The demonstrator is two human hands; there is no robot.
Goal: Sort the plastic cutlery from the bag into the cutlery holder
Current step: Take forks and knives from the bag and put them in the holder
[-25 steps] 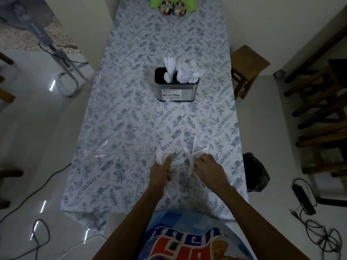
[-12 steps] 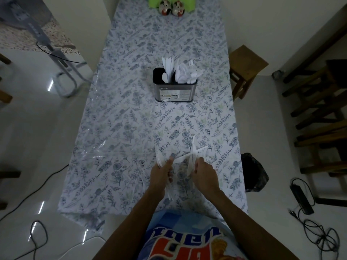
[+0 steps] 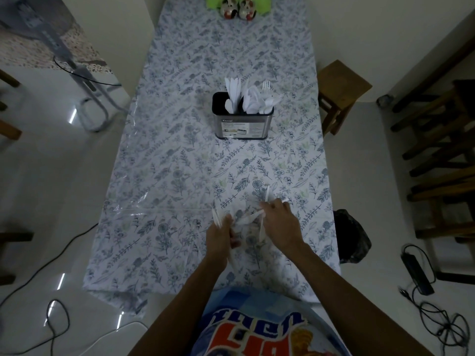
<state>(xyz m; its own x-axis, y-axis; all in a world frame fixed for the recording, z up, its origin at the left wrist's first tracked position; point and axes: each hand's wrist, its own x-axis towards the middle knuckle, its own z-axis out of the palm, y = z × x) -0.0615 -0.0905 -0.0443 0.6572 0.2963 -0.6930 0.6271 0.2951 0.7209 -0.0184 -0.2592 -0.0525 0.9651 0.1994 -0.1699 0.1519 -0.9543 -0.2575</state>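
plastic cutlery [image 3: 248,220] between both hands' fingers [image 3: 267,206]

A single wide-angle view from the person's head looks forward and steeply down along the counter [image 3: 180,155]. Its near end lies close below, its far end runs to the top edge, and floor shows on both sides.

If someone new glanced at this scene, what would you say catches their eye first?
Probably the metal cutlery holder standing mid-table on the floral tablecloth, bristling with white plastic cutlery. Next, near the table's front edge, the left hand grips a few white pieces while the right hand reaches over the loose ones. Two small figurines sit at the far end.
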